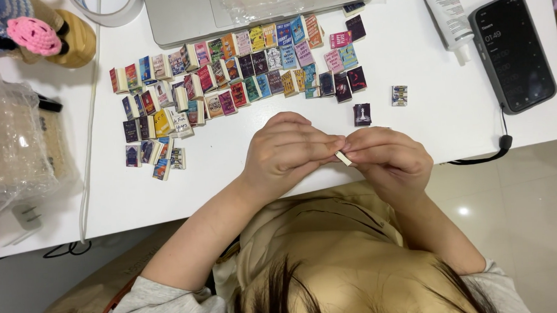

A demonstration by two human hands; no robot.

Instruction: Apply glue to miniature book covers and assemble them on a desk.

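- Head view: the left hand point(284, 151) is over the front edge of the white table point(229, 171). Its fingers are curled and pressed together, and the thumb and forefinger point to the right.
- The right hand point(388, 158) comes from the other side with the fingers bent inward. The tips of both hands meet in the middle.
- Between these tips is a small white block point(343, 158). Both hands pinch it, and only one tilted end of it shows; the rest is hidden by the fingers.
- Both forearms go down toward the body, elbows apart, and the wrists are bent so that the hands face each other.
- Behind the hands, many tiny books point(237, 77) with colourful covers lie on the table in uneven rows.
- One dark tiny book point(362, 114) lies alone just behind the right hand, and one more point(399, 95) is a little to the right of it.
- A phone point(513, 52) with a dark screen lies at the right side of the table, with a white tube point(447, 14) beside it.
- A grey laptop point(185, 16) is at the far edge, and a plastic bubble bag point(12, 146) lies at the left.
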